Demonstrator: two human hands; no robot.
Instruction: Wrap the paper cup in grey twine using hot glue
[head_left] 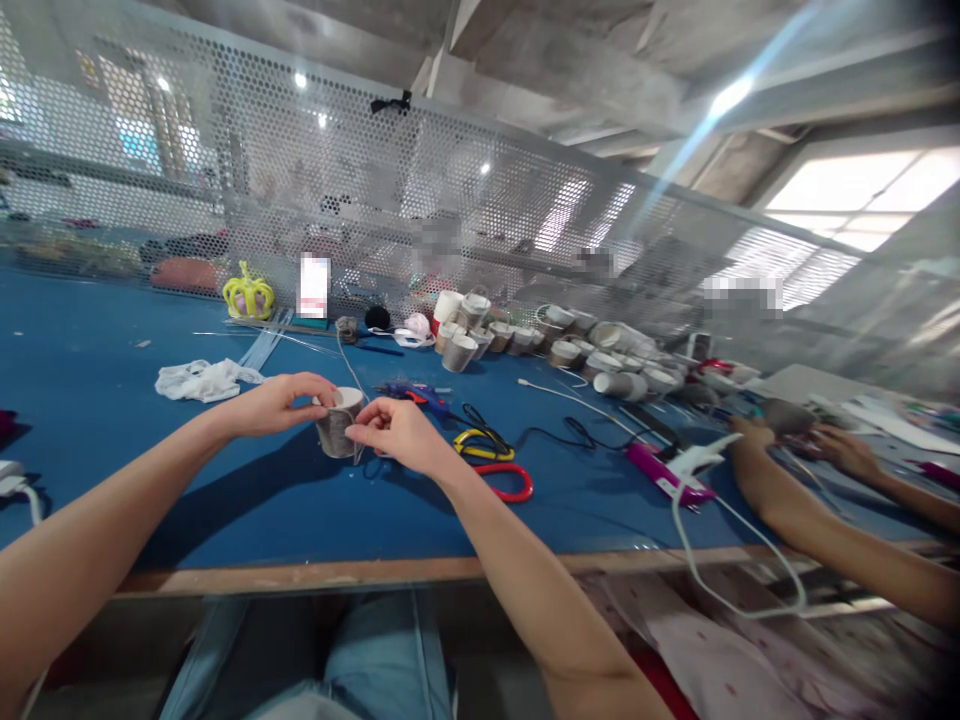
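Note:
A small grey cup (334, 436) with a white inside stands on the blue table in front of me. My left hand (298, 402) grips its rim from the left, the fingertips reaching into the mouth. Against the cup's right side, the fingers of my right hand (397, 432) are pinched together on a thin grey twine. That twine runs back to a little grey ball of twine (346, 328). Just behind my right hand lies a blue glue gun (412, 391). Scissors with yellow handles (480, 446) and a red-handled tool (517, 484) rest to the right.
Many similar cups (459, 352) are piled along the perforated metal screen (315, 170). White cloth (206, 380), a phone (313, 285) and a yellow crown-like object (247, 297) sit at left. A purple power strip (667, 474) with cables lies near a co-worker's arms (795, 530).

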